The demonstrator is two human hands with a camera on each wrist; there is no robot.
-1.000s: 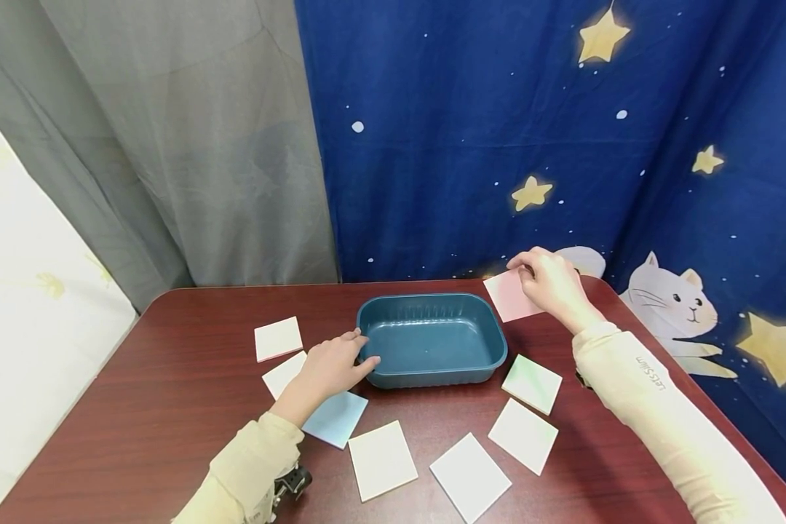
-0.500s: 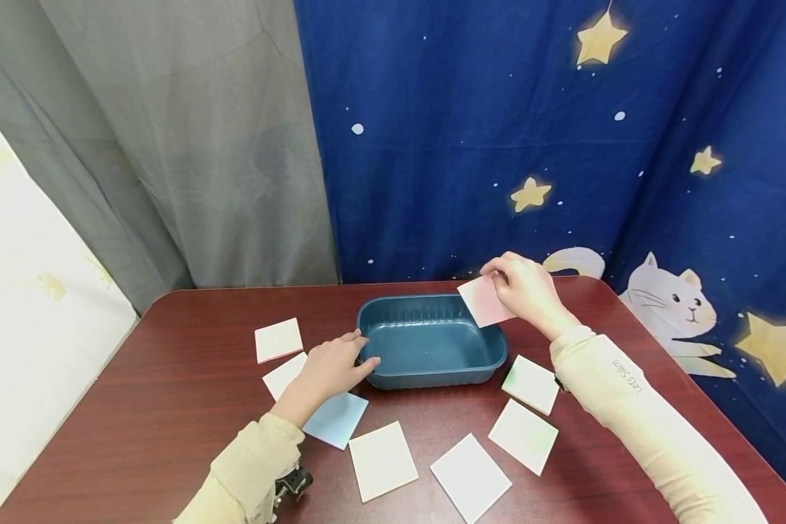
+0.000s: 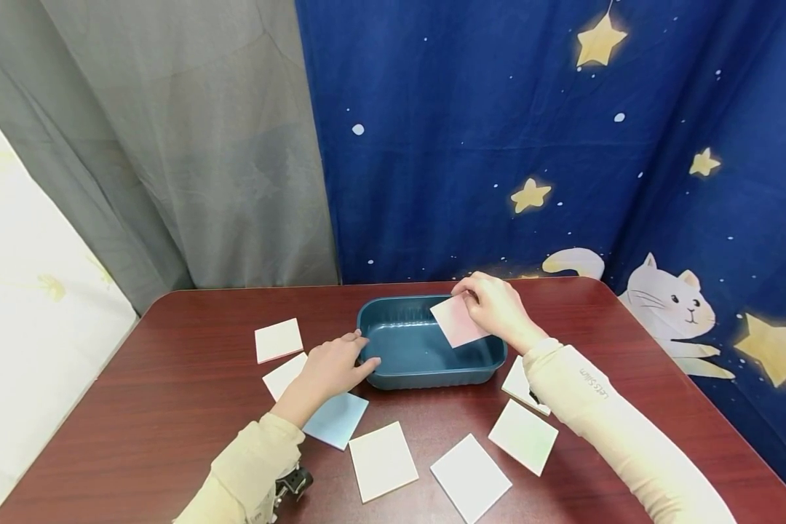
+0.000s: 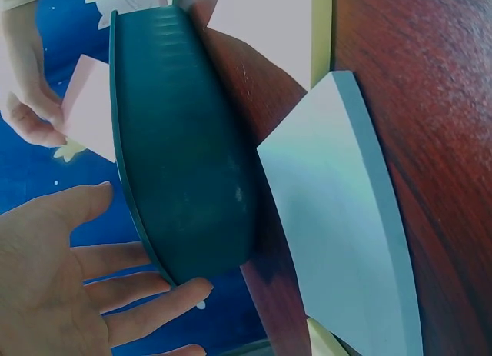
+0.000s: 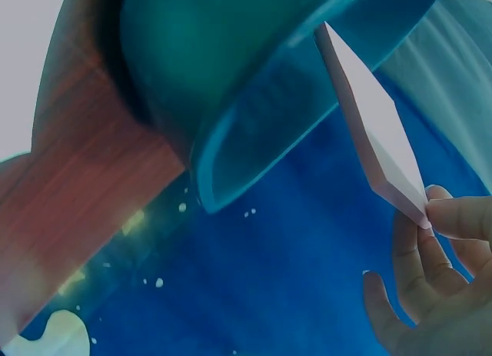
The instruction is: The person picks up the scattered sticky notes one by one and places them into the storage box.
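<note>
My right hand (image 3: 498, 306) pinches a pink sticky note pad (image 3: 455, 320) by one corner between thumb and fingertips. The right wrist view shows the pad (image 5: 377, 133) tilted, its thick edge visible. It hangs over the right half of a dark teal plastic basin (image 3: 426, 380), whose bare floor shows. At the basin's left end lies my left hand (image 3: 334, 367), fingers extended with the tips at the rim. From the left wrist view, those fingers (image 4: 123, 260) are nearly straight along the basin's outer side.
Several sticky note pads lie around the basin: a pink-edged one (image 3: 278, 340) at far left, a blue one (image 3: 335, 420) by my left wrist, a cream one (image 3: 383, 462) and a white one (image 3: 471, 477) in front, a pale green one (image 3: 524, 437) at right. Curtains (image 3: 465, 145) hang behind the table.
My right hand has carried the pink sticky note pad leftward from the table's back right to over the basin. My left hand and the basin have stayed put.
</note>
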